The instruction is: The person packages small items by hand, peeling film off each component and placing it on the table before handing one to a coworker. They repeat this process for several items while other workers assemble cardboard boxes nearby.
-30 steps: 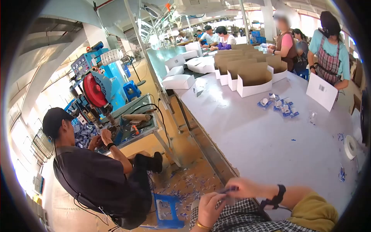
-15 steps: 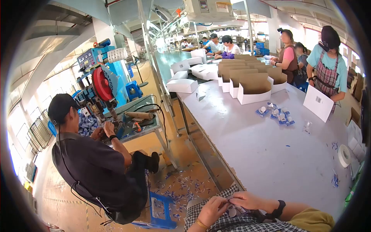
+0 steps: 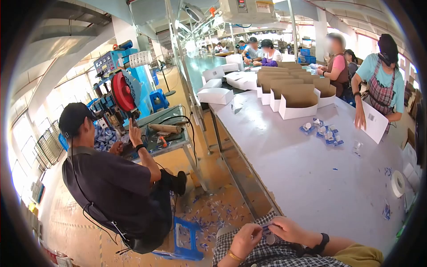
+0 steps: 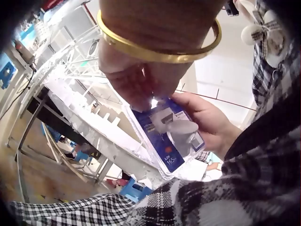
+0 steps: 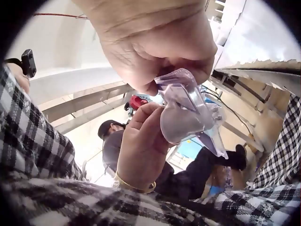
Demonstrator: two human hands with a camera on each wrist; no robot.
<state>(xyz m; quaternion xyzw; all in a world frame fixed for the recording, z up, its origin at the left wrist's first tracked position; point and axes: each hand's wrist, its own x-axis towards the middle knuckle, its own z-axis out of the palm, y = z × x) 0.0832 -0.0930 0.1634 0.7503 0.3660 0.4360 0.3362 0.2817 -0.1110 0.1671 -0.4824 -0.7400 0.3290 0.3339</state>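
Over the checked apron, both hands hold one small blister pack between them. In the left wrist view the pack (image 4: pixel 171 157) shows its blue printed card with a round white item under clear plastic. The left hand (image 3: pixel 243 242), with a gold bangle, pinches one edge; its fingertips are partly hidden by the hand itself. The right hand (image 3: pixel 289 230), with a black wrist strap, pinches the upper edge. The right wrist view shows the clear plastic side of the pack (image 5: pixel 188 110), the right hand (image 5: pixel 160 47) above and the left hand (image 5: pixel 143 150) at its lower side.
The table (image 3: pixel 293 178) carries open cartons (image 3: pixel 297 111), a cluster of blue packs (image 3: pixel 329 135) and a tape roll (image 3: pixel 397 184). At left a seated person (image 3: pixel 115 178) works at a machine (image 3: pixel 123 91). Across the table, a person holds a white board (image 3: pixel 374 122).
The pack has come up between the hands, its round item now visible below them. The seated person's hand has risen toward the machine, and the person across has lowered a hand to the board.
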